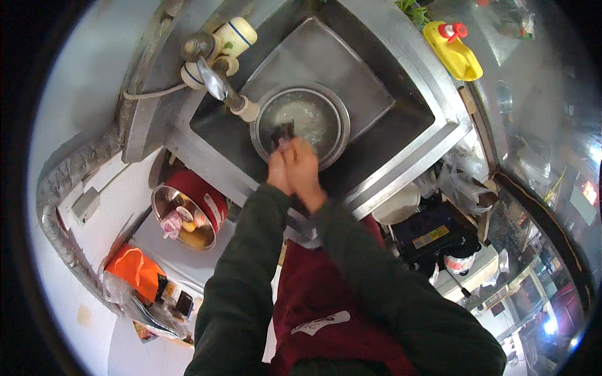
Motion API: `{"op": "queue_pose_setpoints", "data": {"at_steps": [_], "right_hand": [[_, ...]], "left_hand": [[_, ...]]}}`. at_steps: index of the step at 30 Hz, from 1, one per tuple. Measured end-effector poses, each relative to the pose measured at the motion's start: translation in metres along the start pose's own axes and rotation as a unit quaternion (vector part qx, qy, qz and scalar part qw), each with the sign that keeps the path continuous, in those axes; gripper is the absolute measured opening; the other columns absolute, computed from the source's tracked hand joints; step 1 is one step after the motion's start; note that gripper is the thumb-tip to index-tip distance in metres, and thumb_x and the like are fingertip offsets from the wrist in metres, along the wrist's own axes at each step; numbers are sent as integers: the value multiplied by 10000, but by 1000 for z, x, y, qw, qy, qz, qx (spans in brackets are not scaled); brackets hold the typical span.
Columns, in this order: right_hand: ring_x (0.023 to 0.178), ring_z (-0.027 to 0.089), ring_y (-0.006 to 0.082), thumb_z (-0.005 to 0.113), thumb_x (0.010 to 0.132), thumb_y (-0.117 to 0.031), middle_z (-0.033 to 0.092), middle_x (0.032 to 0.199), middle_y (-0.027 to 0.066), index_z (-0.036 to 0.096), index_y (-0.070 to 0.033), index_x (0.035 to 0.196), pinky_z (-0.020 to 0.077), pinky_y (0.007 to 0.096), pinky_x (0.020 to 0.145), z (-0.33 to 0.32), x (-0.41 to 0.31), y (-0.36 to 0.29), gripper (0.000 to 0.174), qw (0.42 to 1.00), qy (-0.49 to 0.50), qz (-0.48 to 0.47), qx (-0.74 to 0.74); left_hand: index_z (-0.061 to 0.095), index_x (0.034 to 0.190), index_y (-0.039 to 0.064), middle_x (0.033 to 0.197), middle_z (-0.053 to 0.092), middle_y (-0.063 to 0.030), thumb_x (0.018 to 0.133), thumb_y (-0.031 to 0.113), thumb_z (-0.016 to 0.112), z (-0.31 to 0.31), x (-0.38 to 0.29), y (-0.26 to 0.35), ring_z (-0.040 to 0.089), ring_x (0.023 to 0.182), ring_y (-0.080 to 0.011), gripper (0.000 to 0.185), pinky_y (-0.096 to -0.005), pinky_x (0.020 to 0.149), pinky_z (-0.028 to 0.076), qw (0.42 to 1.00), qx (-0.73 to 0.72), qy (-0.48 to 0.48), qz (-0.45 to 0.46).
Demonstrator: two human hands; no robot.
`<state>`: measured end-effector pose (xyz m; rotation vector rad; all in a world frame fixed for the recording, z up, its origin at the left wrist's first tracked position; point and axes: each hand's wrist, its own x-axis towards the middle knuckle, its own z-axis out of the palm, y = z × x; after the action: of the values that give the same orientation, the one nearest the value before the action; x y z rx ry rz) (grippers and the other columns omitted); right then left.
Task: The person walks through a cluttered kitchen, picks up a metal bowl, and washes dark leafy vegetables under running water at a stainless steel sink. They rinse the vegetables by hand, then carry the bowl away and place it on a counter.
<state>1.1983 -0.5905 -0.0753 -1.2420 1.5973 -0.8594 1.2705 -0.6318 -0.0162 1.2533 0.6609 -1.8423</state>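
My left hand and my right hand are pressed together over the near rim of a round metal basin. Between their fingers is a small dark brownish piece; blur hides what it is. Cloudy water with ripples fills the basin. The basin stands inside a stainless steel sink, partly over a square metal sheet on the sink's bottom. Left of the basin, a faucet with a metal lever points its spout towards the basin's rim.
A yellow jug with a red cap stands on the right ledge. At lower left, a red metal pot holds small packets. An orange bag lies below it. To the right are a black box and plastic bags.
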Motion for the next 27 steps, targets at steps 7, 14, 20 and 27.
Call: {"op": "queue_pose_setpoints", "data": {"at_steps": [7,14,20,27], "right_hand": [[1048,596,489,564,1023,-180,664,1059,273,632,-22,1054,488,512,912,-5,59,-9,175,990,-72,98,-74],[940,656,474,678,941,-232,687,983,241,655,-33,968,506,576,821,-15,50,-28,202,984,-88,117,-103],[939,642,474,625,974,-241,690,1025,247,658,-28,990,516,517,787,-2,39,-11,216,981,-73,145,-101],[1045,650,486,709,912,-178,658,1170,305,505,-17,1256,520,542,877,-29,97,-31,432,965,-129,132,-186]], "left_hand": [[411,1546,113,1520,512,-65,1107,487,386,-25,-10,-32,474,1389,-279,577,-432,1156,385,994,36,-68,74],[603,1291,93,1250,643,-125,1032,641,448,-8,8,-4,605,1193,-325,626,-463,1036,487,994,97,-14,50],[524,1443,97,1454,572,-80,1105,460,378,-45,22,-12,495,1355,-288,517,-426,1118,411,995,-83,-45,-27],[469,1486,93,1449,543,-100,1087,591,361,-26,16,-16,489,1359,-297,647,-421,1163,344,1000,7,-19,-13]]}}
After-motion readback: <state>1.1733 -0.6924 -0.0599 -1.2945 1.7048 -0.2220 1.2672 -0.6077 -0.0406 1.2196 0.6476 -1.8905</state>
